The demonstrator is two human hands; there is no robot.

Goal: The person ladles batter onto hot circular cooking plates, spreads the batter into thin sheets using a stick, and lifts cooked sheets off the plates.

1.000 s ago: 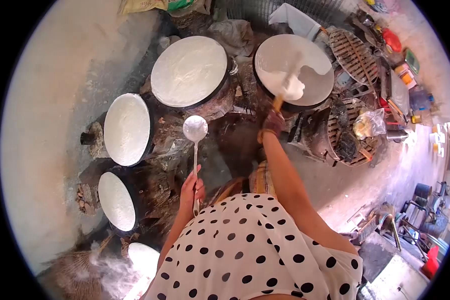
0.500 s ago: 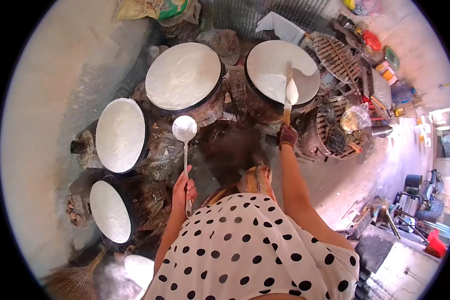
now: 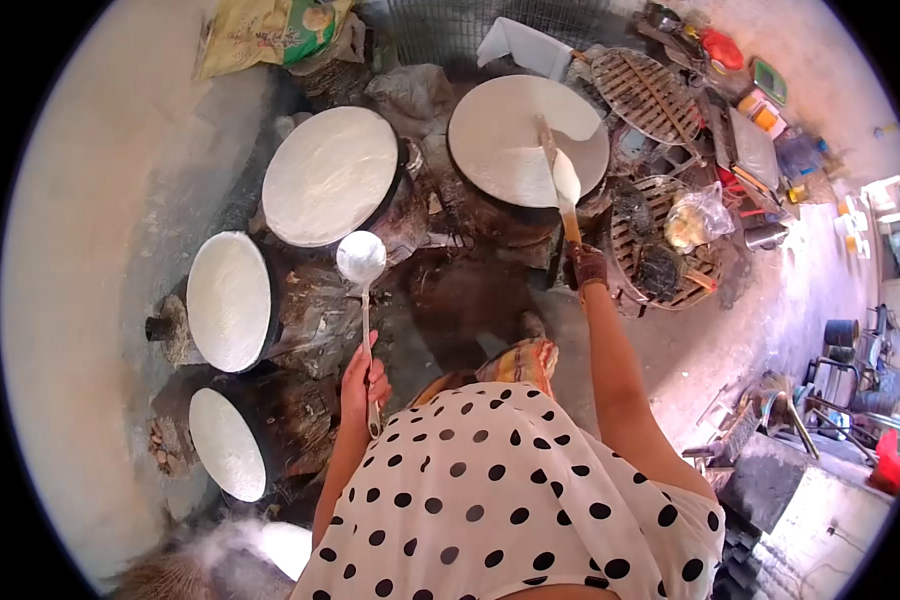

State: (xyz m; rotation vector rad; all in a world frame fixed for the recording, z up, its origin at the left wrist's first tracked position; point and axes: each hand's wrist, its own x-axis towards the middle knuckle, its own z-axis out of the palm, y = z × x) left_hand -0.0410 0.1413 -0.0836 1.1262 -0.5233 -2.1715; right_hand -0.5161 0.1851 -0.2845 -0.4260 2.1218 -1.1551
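My left hand (image 3: 365,378) is wrapped round the handle of a metal ladle (image 3: 361,258), its whitish bowl pointing away from me. My right hand (image 3: 585,268), in a dark reddish glove, grips a wooden spreader (image 3: 569,222). A lump of white batter (image 3: 566,178) sits on the spreader's blade, over the right round griddle (image 3: 500,140). A thin pale layer covers much of that griddle, with a greyer patch at its upper right. The upper left griddle (image 3: 330,175) carries a full white layer.
Two more white-covered griddles (image 3: 230,302) (image 3: 227,444) stand at the left by the wall. Steam rises at the lower left near a broom (image 3: 175,575). Round grates (image 3: 646,96), a plastic bag of food (image 3: 697,217) and a metal cup (image 3: 765,237) are at the right.
My right hand has moved right and nearer to me, drawing the spreader with batter toward the griddle's right side. The pale layer covers more of the griddle. The view has shifted.
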